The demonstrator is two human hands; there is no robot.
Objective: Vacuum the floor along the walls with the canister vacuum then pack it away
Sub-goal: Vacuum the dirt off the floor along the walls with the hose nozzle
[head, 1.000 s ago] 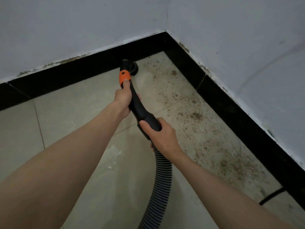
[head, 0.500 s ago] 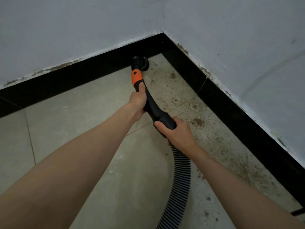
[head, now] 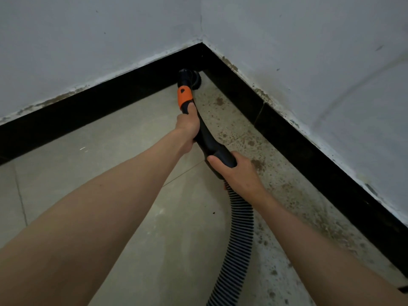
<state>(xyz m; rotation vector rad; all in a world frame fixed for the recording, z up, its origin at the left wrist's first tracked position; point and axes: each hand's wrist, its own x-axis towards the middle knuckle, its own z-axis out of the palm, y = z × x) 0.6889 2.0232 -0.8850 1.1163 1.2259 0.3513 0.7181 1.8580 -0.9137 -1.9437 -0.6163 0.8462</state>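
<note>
I hold a black vacuum handle with an orange collar. My left hand grips it just below the collar. My right hand grips the rear end where the ribbed hose joins. The round black brush nozzle sits on the floor in the room corner, against the black skirting. The canister itself is out of view.
Two white walls meet at a corner with black skirting along both. The tiled floor is speckled with brown dirt along the right wall. A black cable end shows at the right edge.
The nozzle has slid right along the back wall into the corner, both hands moving with the handle. The view has shifted with it.
</note>
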